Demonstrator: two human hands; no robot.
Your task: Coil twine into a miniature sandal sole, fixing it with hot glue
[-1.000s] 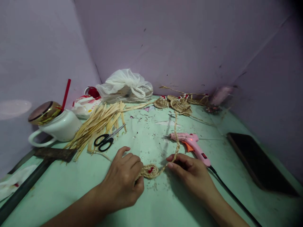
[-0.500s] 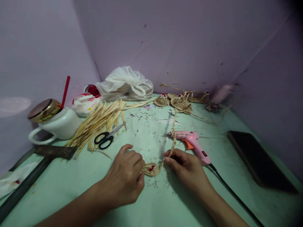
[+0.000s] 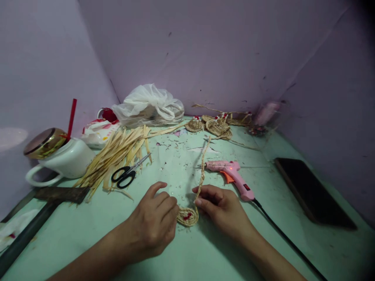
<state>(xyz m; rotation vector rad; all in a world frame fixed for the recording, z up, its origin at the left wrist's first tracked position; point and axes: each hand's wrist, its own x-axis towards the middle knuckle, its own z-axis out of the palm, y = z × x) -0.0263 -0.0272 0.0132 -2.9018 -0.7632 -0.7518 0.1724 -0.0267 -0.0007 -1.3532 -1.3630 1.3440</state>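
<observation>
A small flat coil of braided straw rope (image 3: 187, 216) with a red spot at its centre lies on the green tabletop (image 3: 187, 253). My left hand (image 3: 152, 224) presses its fingertips on the coil's left edge. My right hand (image 3: 221, 207) pinches the free braided rope (image 3: 202, 171) just above the coil's right side. The rope runs away from me to a heap of finished straw coils (image 3: 216, 127) at the back.
A pink glue gun (image 3: 231, 177) with a black cord lies right of my right hand. Black scissors (image 3: 125, 175) and straw strips (image 3: 117, 154) lie at the left, by a white jug (image 3: 64, 160). A dark phone (image 3: 310, 193) lies at the right. A plastic bag (image 3: 149, 105) sits at the back.
My right hand has moved left and closer to the coil, wrapping the rope round its right side. The left hand has stayed on the coil.
</observation>
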